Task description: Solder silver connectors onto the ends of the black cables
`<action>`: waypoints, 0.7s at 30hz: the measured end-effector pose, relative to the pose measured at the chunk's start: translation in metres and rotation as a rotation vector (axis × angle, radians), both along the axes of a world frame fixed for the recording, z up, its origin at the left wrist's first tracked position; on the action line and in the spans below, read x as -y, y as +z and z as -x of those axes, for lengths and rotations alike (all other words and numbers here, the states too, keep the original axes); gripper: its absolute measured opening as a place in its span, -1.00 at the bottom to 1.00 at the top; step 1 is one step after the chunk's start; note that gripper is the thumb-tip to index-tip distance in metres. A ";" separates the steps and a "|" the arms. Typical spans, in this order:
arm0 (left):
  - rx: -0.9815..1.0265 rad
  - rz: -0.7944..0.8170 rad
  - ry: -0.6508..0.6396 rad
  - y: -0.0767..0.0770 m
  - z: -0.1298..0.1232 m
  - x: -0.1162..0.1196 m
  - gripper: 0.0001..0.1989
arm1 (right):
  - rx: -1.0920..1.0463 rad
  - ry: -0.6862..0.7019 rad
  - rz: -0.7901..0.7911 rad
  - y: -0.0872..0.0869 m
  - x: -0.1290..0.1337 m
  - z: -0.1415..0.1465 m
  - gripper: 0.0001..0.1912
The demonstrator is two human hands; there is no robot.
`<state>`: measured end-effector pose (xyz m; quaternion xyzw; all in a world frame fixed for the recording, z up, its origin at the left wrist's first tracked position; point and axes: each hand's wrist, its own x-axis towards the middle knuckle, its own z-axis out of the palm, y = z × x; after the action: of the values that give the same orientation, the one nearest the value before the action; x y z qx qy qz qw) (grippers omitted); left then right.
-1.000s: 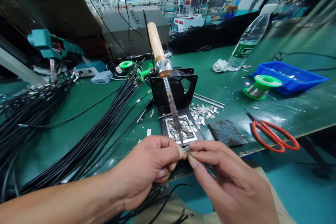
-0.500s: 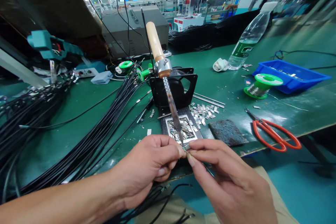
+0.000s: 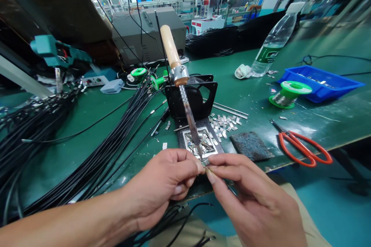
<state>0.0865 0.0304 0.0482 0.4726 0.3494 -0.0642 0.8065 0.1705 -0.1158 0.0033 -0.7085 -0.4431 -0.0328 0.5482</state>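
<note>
A soldering iron (image 3: 189,117) with a wooden handle is clamped tip-down in front of me. Its tip meets a small metal connector (image 3: 204,163) between my fingertips. My left hand (image 3: 171,179) is closed in a pinch at the connector's left side; what lies between thumb and forefinger is mostly hidden. From the right, my right hand (image 3: 249,197) pinches close to the same spot, and a thin dark cable (image 3: 232,190) runs out beneath its fingers. Just behind the fingertips, a metal tray (image 3: 185,139) holds small metal bits under the iron.
A black fan (image 3: 188,100) stands behind the tray, with loose metal connectors (image 3: 226,123) beside it. Rightward lie a dark sponge (image 3: 251,146), red-handled scissors (image 3: 301,148), a solder spool (image 3: 290,94), a blue bin (image 3: 321,83) and a bottle (image 3: 271,46). Black cables (image 3: 116,135) cover the left.
Both hands keep their pinch at the iron's tip, with hardly any movement. The view has shifted very slightly.
</note>
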 end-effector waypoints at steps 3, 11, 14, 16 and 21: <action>0.002 0.002 0.003 0.000 -0.001 -0.001 -0.81 | -0.008 0.001 -0.001 -0.001 0.000 0.000 -0.84; 0.008 -0.001 0.001 -0.001 0.000 -0.002 -0.79 | -0.032 0.010 -0.007 0.000 -0.001 -0.001 -0.85; 0.011 -0.006 -0.001 0.000 0.000 -0.002 -0.78 | -0.025 -0.005 -0.007 0.001 -0.002 -0.001 -0.86; 0.010 -0.010 -0.003 0.001 -0.001 -0.002 -0.78 | -0.017 -0.016 -0.009 0.001 -0.003 0.000 -0.87; 0.015 -0.013 -0.008 0.000 -0.003 -0.003 -0.79 | 0.000 -0.018 -0.002 0.001 -0.004 -0.001 -0.86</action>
<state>0.0893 0.0335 0.0486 0.4796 0.3417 -0.0617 0.8059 0.1715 -0.1115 0.0042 -0.7122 -0.4365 -0.0381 0.5485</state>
